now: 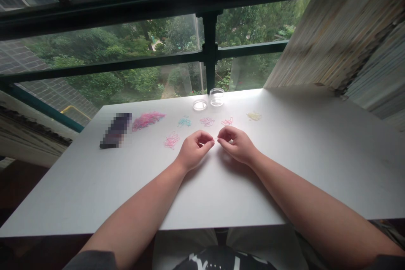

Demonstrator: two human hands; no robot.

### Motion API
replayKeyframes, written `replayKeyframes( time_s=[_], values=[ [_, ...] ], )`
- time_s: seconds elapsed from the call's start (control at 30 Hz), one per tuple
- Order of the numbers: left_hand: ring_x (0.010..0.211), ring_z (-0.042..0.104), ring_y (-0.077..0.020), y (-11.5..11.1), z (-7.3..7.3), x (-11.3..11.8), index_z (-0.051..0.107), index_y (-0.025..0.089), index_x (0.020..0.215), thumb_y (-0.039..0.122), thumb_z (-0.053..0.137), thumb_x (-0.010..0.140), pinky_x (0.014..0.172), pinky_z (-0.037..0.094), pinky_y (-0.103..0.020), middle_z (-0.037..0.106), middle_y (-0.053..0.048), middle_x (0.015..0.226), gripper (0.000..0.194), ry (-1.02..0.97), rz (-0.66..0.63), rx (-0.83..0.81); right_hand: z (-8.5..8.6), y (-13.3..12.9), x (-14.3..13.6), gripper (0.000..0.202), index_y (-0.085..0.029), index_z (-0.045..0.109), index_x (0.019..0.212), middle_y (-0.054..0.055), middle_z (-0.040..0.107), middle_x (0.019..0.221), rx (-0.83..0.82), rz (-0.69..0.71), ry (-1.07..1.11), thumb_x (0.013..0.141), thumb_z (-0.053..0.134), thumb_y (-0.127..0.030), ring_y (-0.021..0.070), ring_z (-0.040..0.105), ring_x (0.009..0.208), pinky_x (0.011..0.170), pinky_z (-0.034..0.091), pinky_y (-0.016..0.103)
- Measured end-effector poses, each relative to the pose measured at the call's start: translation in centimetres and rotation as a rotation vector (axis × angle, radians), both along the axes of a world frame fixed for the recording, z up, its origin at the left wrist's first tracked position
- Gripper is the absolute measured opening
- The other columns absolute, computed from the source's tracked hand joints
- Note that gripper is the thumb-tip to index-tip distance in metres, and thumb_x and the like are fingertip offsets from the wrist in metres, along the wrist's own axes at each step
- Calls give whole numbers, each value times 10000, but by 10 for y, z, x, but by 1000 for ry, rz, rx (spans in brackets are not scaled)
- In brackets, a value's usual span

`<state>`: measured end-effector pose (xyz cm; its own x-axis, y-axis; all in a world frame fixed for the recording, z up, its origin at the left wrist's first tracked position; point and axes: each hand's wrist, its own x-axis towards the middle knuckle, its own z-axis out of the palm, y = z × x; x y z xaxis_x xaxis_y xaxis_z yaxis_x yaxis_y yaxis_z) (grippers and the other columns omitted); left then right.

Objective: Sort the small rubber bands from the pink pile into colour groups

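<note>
Over the middle of the white table, my left hand and my right hand face each other, fingertips pinched. Between them spans a tiny pale piece, too small to make out clearly; both hands grip it. Just beyond the hands lie small piles of thin loops: teal, light pink, red-pink and, further right, yellow. A pink pile sits left of my left hand. Further left is a larger mixed pink pile.
A clear round container and a clear lid-like disc stand at the table's back edge. A dark pixelated object lies at the left. Behind the table are a green-framed window and a curtain at the right.
</note>
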<state>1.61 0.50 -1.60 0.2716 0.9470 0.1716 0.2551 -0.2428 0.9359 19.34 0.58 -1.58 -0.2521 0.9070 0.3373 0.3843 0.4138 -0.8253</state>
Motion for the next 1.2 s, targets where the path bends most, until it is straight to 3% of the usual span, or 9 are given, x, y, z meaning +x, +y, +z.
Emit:
replayKeyframes(
  time_s=[0.73,1.2],
  values=[
    [768,602,-134,-1,-1,-1,591,172,877,321,627,752,643,477,-225,638,-46,881,198,29,-52,13,1,-1,-1,34,-176,540,728,-11,553,653,-15,48,-15,739,521,-151,106,498,594,558,407,226],
    [727,579,-126,0,-2,-2,610,170,812,322,584,782,621,450,-220,635,-29,797,157,45,-42,31,3,-3,-2,53,-169,550,694,-9,556,637,-14,66,-31,745,542,-178,102,497,583,542,399,220]
  ],
)
